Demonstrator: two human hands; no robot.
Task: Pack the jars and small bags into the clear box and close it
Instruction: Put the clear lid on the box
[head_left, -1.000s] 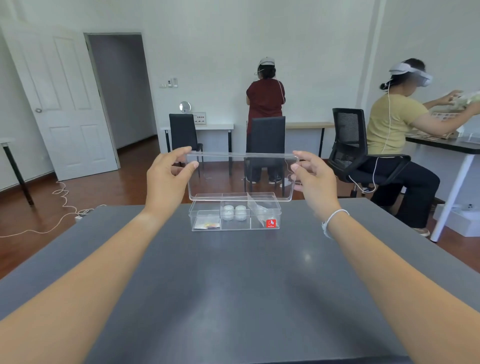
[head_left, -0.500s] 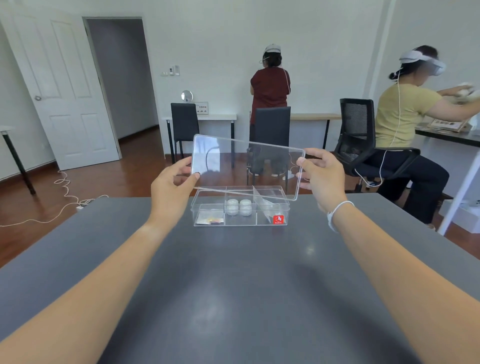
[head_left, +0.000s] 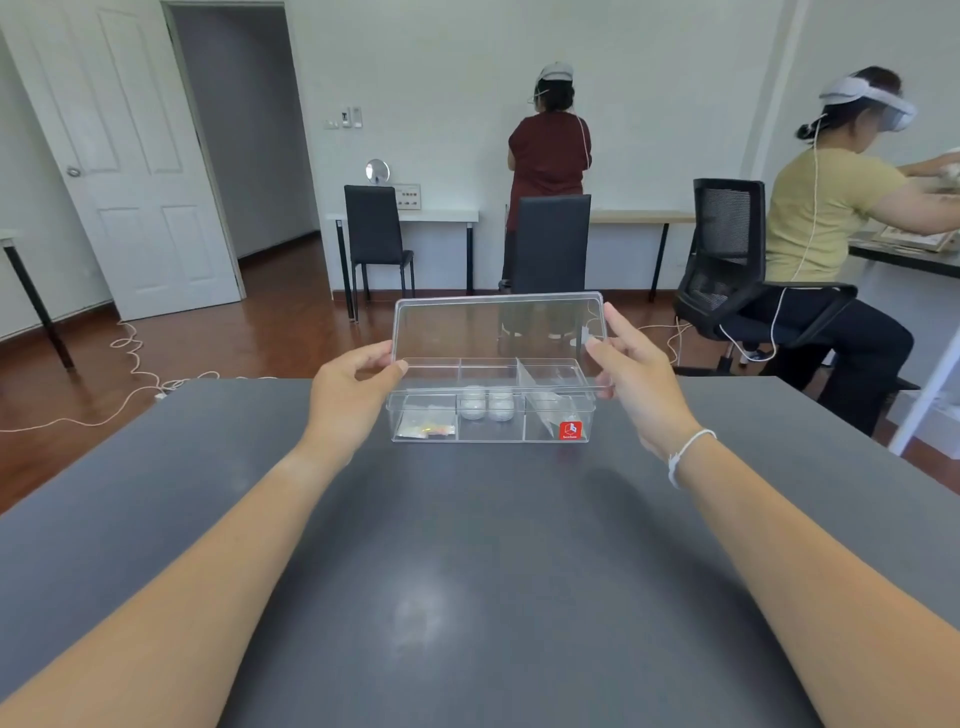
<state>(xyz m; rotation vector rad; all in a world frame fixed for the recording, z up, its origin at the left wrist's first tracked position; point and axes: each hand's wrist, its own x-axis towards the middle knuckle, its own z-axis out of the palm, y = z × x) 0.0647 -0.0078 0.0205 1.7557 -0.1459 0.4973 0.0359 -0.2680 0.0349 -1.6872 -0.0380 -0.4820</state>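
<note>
A clear box (head_left: 550, 435) with a red label stands near the far edge of the grey table (head_left: 467, 571). Two white jars (head_left: 487, 405) sit in its middle compartment and small bags (head_left: 426, 427) lie in the left one. A clear bag leans in the right compartment. The clear lid (head_left: 498, 327) hovers over the box, tilted with its far edge raised and its near edge just above the rim. My left hand (head_left: 353, 395) pinches the lid's left end and my right hand (head_left: 631, 371) pinches its right end.
Beyond the table stand black chairs (head_left: 376, 234) and a white desk on a wooden floor with loose white cables (head_left: 135, 364). One person stands at the back wall; another sits at the right on an office chair (head_left: 727, 270). A white door is at left.
Both hands have lowered the lid toward the box, and its near edge has dropped close to the rim. The camera has shifted slightly.
</note>
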